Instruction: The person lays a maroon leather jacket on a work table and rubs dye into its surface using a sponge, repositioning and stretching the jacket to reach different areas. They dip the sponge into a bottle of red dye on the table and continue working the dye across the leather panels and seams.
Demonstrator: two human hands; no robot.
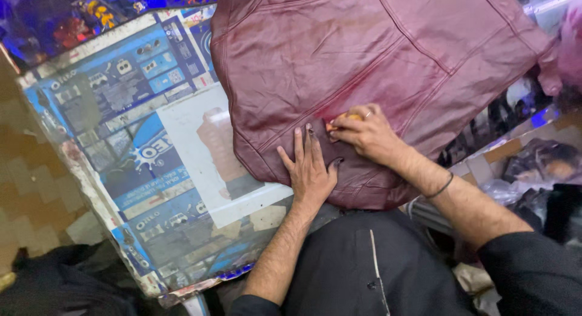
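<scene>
Leather (376, 49), maroon and glossy, lay spread over the far half of the table (121, 110); it looked like a jacket, seams running diagonally across the panel, its near edge hanging over toward the person's lap. The table itself was covered in blue printed packaging sheets, worn at the edges.

The left hand (310, 167) was flat and open, fingers splayed, holding nothing and pressing the leather down just beside the working spot. The right hand (365, 133) was closed in a pinch around a small orange-yellow piece (347, 118), most of it hidden by the fingers, so I couldn't tell whether it was a pad, a block or a sponge. It touched the leather at a seam, right next to the left fingertips. A thin dark band (441, 187) sat on the right wrist, and dark stains showed on the left fingertips.

To my eye, the step was rubbing or dabbing something into that seam area. Doing it well would call for keeping the left palm firm so the panel stayed taut and unwrinkled, working in short even strokes along the seam, and keeping stained fingertips off the finished surface, since smudges would show on such a glossy hide.
</scene>
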